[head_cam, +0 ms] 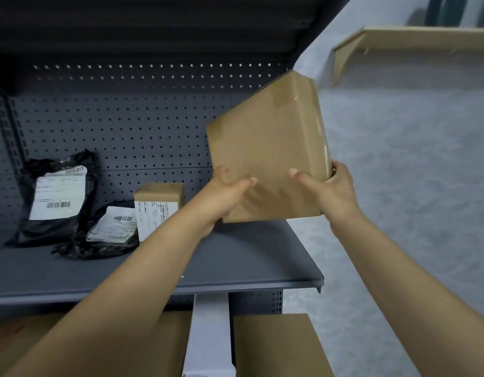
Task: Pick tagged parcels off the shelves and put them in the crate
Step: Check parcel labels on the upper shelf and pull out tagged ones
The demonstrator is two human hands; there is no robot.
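A large brown cardboard box [268, 142], taped along its edges, is held tilted in the air above the right end of the grey metal shelf [235, 268]. My left hand [224, 191] grips its lower left corner, thumb on the near face. My right hand [330, 186] holds the lower right corner, fingers wrapped behind. No label shows on the faces towards me. Left on the shelf lie two black poly bags with white barcode labels [58, 197] [110, 229] and a small labelled carton [158, 208]. No crate is in view.
A perforated grey back panel [126, 126] closes the shelf behind; another shelf hangs overhead. Below the shelf sit brown cartons [279, 346] and a white box [208, 336]. To the right is grey floor and a light wooden ledge [398, 39].
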